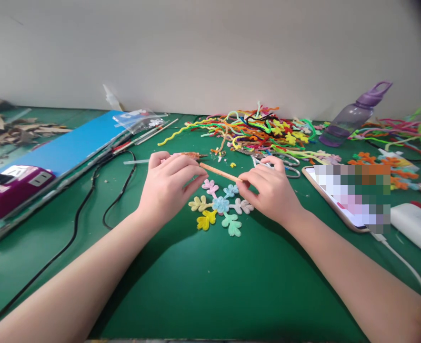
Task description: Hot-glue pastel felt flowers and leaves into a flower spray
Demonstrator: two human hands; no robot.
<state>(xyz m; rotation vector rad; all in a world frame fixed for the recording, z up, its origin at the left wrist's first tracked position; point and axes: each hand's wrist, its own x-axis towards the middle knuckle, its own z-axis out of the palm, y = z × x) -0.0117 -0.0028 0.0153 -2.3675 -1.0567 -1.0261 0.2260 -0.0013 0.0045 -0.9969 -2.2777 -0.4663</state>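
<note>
A straight orange-brown pipe cleaner (219, 172) spans the gap between my hands, above the green table (210, 281). My left hand (171, 181) is closed, with thumb and fingertips pinched at the strip's left end. At its right end, my right hand (267, 186) pinches the strip between thumb and forefinger. Below lies a flower-like piece (220, 204) with a blue centre and pink, blue, lilac, green and yellow lobed arms. Just beyond my left hand rests a glue gun (196, 156), its body mostly hidden, with a clear glue stick (135, 162) poking out to the left.
Behind are piled pipe cleaners (246, 128), scissors (289, 164) and a tilted purple bottle (349, 119). A phone (335, 200) and white power bank (415, 226) lie right. Left are a blue board (78, 143), a purple power strip (17, 190) and a black cable (76, 224).
</note>
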